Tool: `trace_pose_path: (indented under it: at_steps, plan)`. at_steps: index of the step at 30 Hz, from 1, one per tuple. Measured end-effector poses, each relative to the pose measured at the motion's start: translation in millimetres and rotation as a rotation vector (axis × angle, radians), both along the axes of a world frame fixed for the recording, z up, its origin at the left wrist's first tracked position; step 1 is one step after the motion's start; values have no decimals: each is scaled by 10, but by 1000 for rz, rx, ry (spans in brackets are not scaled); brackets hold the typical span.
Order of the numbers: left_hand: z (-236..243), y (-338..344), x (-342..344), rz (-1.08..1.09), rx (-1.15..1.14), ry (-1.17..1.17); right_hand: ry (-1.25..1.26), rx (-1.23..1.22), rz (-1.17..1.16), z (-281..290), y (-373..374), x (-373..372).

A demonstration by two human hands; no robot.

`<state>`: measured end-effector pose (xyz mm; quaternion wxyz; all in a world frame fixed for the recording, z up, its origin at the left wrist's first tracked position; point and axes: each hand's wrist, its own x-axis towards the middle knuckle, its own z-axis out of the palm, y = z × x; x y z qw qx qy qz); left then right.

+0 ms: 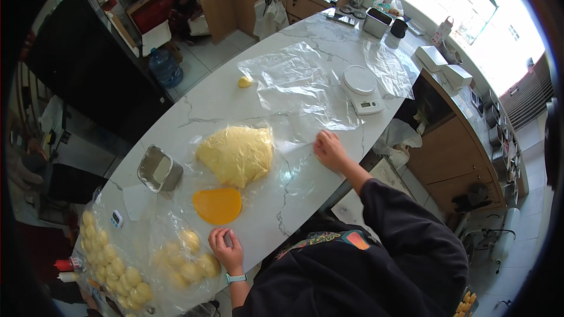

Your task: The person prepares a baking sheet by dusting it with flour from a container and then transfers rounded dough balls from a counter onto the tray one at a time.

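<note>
My right hand (pixel 330 150) is closed at the near edge of the clear plastic sheet (pixel 294 138) beside the large dough, its fingertips pinching the film. A large mound of pale yellow dough (pixel 238 155) lies under that film. My left hand (pixel 228 248), a watch band on its wrist, rests with curled fingers at the table's near side; what is in them, if anything, is hidden. Left of it, dough balls (pixel 191 270) sit under plastic. Just above this hand is an orange dough scraper (pixel 217 206). More dough balls (pixel 114 267) lie under film at the far left.
Left of the dough stands a metal tin (pixel 160 170), near a small timer (pixel 117 218). Crumpled plastic film (pixel 291 76) spreads across the table beyond, a small dough piece (pixel 244 82) at its edge. A white kitchen scale (pixel 361 89) stands right; another tin (pixel 376 22) is farther back.
</note>
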<state>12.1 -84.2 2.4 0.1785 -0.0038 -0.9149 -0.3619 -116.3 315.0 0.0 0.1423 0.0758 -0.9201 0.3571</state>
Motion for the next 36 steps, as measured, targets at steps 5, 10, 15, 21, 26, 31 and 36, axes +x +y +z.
trace_pose_path:
  at_steps: [5,10,15,21,26,31,36]
  plan:
    - [8,-57,-26,35,-22,20,-55,-72,266,52,-568,270]
    - [21,-7,-30,20,-7,13,18,119,29,31,157,136]
    - [17,33,-27,26,16,-8,52,-2,41,76,-518,-99]
    - [-1,-29,2,14,-9,-20,33,-21,-38,8,115,165]
    - [-30,-29,0,17,-21,-20,32,14,-102,-47,-457,-165]
    - [-30,-37,-18,0,-40,17,59,-352,-9,-50,-289,553]
    - [-27,-62,-26,5,-46,0,-137,-213,-37,266,-120,285]
